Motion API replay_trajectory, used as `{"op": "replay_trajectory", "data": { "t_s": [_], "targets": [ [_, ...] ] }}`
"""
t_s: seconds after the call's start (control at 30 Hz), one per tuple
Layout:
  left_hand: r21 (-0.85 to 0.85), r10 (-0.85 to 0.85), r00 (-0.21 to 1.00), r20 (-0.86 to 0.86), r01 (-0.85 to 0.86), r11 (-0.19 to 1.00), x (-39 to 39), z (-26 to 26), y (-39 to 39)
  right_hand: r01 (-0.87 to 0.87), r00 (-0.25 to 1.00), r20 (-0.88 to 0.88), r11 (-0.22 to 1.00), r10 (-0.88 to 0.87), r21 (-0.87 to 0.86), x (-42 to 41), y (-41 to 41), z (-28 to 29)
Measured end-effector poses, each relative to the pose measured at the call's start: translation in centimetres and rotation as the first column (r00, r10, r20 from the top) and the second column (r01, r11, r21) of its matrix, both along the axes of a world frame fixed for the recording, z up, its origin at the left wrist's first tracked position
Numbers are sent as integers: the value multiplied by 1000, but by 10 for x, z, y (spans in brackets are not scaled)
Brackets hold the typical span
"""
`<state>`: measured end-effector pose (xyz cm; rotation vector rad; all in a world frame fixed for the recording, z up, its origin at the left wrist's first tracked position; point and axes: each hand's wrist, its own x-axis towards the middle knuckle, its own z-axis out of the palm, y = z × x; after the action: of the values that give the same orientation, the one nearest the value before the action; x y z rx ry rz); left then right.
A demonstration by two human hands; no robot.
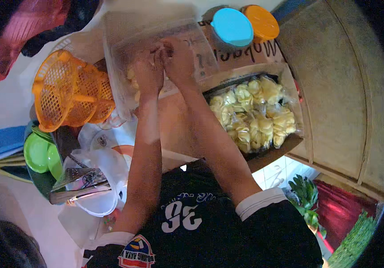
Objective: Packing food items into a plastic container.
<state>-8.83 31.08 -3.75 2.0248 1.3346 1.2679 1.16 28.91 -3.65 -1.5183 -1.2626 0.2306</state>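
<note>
At the upper middle, over a clear plastic box or sheet (121, 50), my left hand (148, 68) and my right hand (178, 62) meet, fingertips pinched together on what seems to be a piece of clear plastic film. What exactly lies between the fingers is too blurred to tell. Pale yellow pieces (133, 78) show through the clear plastic beside my left hand. Right of my forearms, an open cardboard box (290, 72) holds several tied clear bags of pale yellow chips (258, 114).
Orange plastic baskets (74, 93) lie tilted at the left. Below them are green bowls (36, 154) and a white tub (94, 201) with utensils. A blue lid (233, 26) and an orange lid (262, 22) top containers behind the box. A woven panel (332, 83) stands at the right.
</note>
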Motion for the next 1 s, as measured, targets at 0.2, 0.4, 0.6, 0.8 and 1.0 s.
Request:
{"op": "replay_trajectory", "data": {
  "t_s": [0.2, 0.4, 0.6, 0.8, 1.0],
  "targets": [
    [107, -273, 944, 183, 257, 961, 66, 24, -47, 304, 950, 72, 952, -305, 29, 72, -83, 32],
    [-152, -524, 832, 183, 550, 821, 143, 34, -112, 576, 814, 153, 814, -561, -77, 157, -164, 36],
    [-110, -746, 660, -83, 738, 665, 219, 9, -138, 733, 672, 381, 640, -634, -228, 206, -219, 13],
    [-31, -815, 541, -207, 829, 558, 246, -10, -141, 745, 666, 391, 539, -635, -394, 208, -236, -6],
    [-48, -807, 496, -321, 842, 537, 258, -11, -132, 658, 724, 207, 570, -658, -492, 205, -239, 17]
  ]
}}
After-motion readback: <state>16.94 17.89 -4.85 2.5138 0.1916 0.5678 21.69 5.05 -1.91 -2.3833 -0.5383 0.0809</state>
